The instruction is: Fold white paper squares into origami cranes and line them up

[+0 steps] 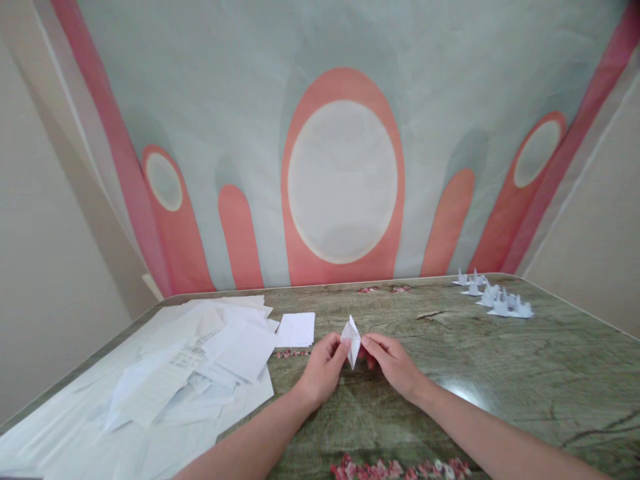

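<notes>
from where i sit, the head camera looks down on two bare hands meeting near the middle of the worktop (500, 373). between them is a small piece of folded white paper (353, 341), a narrow diamond standing on end, one point up and the other down, with creases running along its length. it is held just above the wood-grain surface, not far to the right of a stack of square white paper (296, 329).

my left hand (324, 370) pinches the diamond at its left side, the thumb lying across the front face and the other fingers curled behind. my right hand (397, 365) has thumb and forefinger pressed together at the right edge, the remaining fingers bent underneath; i can't make out how they sit behind the paper.

the square stack lies flat, its sheets slightly out of line, next to a big untidy pile of loose sheets (245, 343) that covers the left of the worktop; one sheet there carries faint writing. at the far right, well apart from the hands, a cluster of folded paper cranes (503, 301) stands close together. pink floral patterns (395, 469) show along the near edge, and a backdrop (345, 180) with coral arches hangs behind.
</notes>
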Available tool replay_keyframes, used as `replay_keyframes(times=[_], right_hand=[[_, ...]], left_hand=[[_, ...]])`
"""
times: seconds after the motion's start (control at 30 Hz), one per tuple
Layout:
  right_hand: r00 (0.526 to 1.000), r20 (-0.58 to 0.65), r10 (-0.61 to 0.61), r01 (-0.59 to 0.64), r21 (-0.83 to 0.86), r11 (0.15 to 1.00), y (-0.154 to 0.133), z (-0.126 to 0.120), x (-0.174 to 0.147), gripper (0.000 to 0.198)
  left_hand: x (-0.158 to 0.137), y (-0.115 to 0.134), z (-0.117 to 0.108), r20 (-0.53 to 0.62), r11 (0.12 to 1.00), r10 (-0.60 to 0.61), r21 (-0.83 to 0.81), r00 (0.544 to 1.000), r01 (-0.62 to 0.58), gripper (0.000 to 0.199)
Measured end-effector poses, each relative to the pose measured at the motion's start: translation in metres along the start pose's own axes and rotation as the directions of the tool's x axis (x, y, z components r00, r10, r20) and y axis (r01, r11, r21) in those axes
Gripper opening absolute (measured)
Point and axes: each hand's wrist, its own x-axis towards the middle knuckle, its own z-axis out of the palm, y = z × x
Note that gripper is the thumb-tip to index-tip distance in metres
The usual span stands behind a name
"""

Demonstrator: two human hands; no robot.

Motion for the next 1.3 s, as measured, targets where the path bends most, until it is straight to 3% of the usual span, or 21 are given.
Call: replay_keyframes(times=[0.33, 0.97, 1.3], right_hand=[[1.0, -0.002, -0.006, 0.006, -0.019, 1.0, -0.0026, 0.0008, -0.0006, 0.035], [0.991, 0.017, -0.134, 0.134, -0.26, 0.956, 0.0001, 0.0, -0.0047, 0.026], [0.999, 0.01, -0.05, 0.051, -0.14, 0.989, 0.0035, 0.0026, -0.0035, 0.013]], left_hand=[[-0.0005, 0.0002, -0.0002, 0.013, 1.0, 0.001, -0.018, 1.0, 0.0, 0.033], [0.0005, 0.0035, -0.0008, -0.011, 0.995, -0.031, 0.096, 0.999, 0.032, 0.031], [-0.002, 0.0024, 0.0008, 0.014, 0.991, 0.023, 0.129, 1.0, -0.024, 0.031]])
